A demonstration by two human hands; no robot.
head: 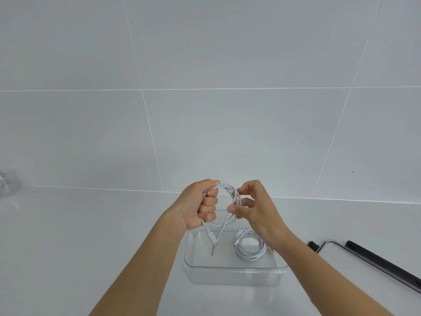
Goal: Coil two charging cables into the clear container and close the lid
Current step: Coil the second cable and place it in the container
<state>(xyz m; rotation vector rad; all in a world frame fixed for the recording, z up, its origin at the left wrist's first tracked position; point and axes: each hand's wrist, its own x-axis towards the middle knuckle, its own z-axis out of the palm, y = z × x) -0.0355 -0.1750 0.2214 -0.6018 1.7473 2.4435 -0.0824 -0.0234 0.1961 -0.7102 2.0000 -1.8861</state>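
A clear rectangular container (234, 267) stands open on the white counter, just below my hands. Inside it, at the right, lies one white charging cable (250, 247) wound into a coil. Above the container I hold a second white cable (230, 195) in loose loops. My left hand (200, 206) is a fist around the left side of the loops. My right hand (252, 208) pinches their right side between thumb and fingers. Two plug ends (213, 242) of this cable dangle down into the container's left half.
A lid with a clear panel and dark rim (373, 261) lies on the counter to the right of the container. A clear glass object (8, 182) sits at the far left edge. A tiled wall rises behind the counter.
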